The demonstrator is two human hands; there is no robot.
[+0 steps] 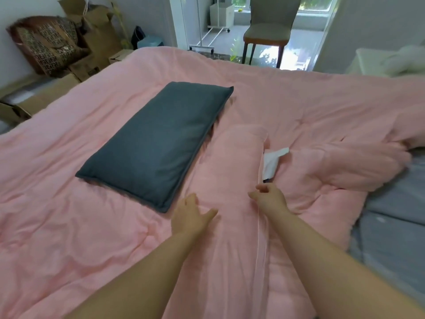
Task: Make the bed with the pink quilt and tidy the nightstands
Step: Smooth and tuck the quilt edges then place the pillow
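The pink quilt (pixel 287 100) is spread over almost the whole bed, with many wrinkles. Its right edge is bunched up, and beside that edge a strip of the grey sheet (pixel 395 226) is uncovered.

On the quilt lies 1 dark grey pillow (pixel 158 141). Its long axis runs diagonally, from the near left corner to the far right corner, so it points toward the chair (pixel 269 26) behind the bed.

Just right of the pillow is a pink pillow (pixel 232 171), touching or almost touching it. Its long axis runs from the person away toward the far side of the bed, nearly parallel to the grey pillow. A white label (pixel 272 161) sticks out at its right side.

The left hand (pixel 190 215) rests on the near left part of the pink pillow with fingers relaxed and thumb spread, grasping nothing. The right hand (pixel 269 198) is at the right edge of the pink pillow, just below the label. Its fingers are curled, but I cannot tell if they pinch the fabric.

Left of the grey pillow, beyond the bed, stand cardboard boxes (pixel 96 35).
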